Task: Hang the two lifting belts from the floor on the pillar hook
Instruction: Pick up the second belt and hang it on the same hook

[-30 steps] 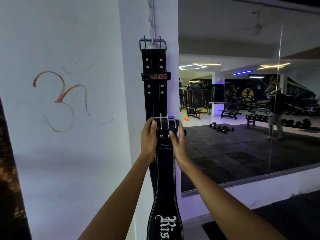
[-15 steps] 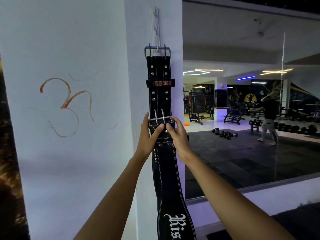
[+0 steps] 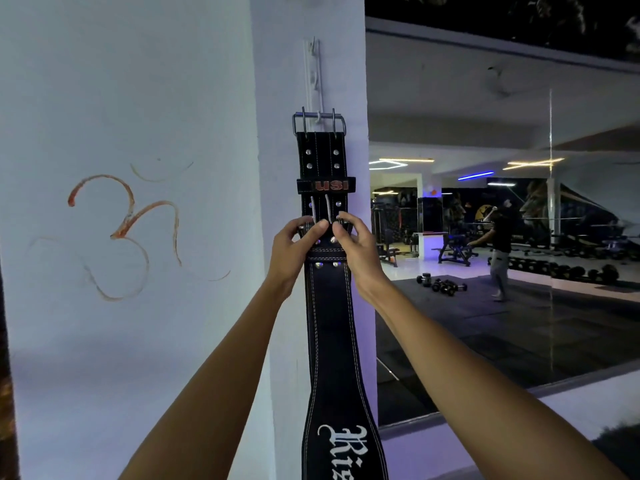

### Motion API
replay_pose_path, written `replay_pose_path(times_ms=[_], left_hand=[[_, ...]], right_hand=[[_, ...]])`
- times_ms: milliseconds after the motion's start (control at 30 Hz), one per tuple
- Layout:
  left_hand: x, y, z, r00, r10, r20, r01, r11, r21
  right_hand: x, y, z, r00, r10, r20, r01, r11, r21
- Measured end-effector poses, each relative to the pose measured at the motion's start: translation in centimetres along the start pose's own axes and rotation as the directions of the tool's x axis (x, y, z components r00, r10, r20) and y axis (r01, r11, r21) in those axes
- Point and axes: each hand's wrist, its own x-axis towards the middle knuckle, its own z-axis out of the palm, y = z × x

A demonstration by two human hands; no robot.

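1. The black leather lifting belt with a "USI" loop [image 3: 323, 161] hangs by its steel buckle from the white pillar hook [image 3: 317, 81].
2. Your second black belt with white stitching [image 3: 332, 341] lies upright against it.
3. Your left hand [image 3: 294, 249] and right hand [image 3: 355, 245] pinch its metal buckle [image 3: 320, 216].
4. The white pillar [image 3: 277, 168] stands beside a wall mirror [image 3: 502, 237].

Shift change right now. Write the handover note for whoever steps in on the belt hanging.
Left hand and right hand: both pinch the buckle of the second belt, held up against the pillar.
USI belt: already hanging by its buckle on the pillar hook.
Done: first belt hung.
Left: raise the second belt's buckle to the hook, seat it, let go.
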Motion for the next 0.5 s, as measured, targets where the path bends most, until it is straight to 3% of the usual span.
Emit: replay_pose_path(times_ms=[100, 267, 500], left_hand=[[2.1, 1.4, -0.2, 0.997, 0.000, 0.078, 0.006, 0.998, -0.069], [6.7, 4.9, -0.3, 0.993, 0.116, 0.036, -0.109, 0.981, -0.159], [14.2, 10.6, 0.2, 0.959, 0.281, -0.033, -0.281, 0.938, -0.203]], right_hand=[[1.5, -1.0, 0.2, 0.999, -0.045, -0.013, 0.045, 0.999, 0.005], [6.7, -4.7, 0.7, 0.993, -0.118, 0.022, 0.119, 0.992, -0.043], [15.5, -10.0, 2.5, 0.979, -0.199, 0.043, 0.196, 0.978, 0.070]])
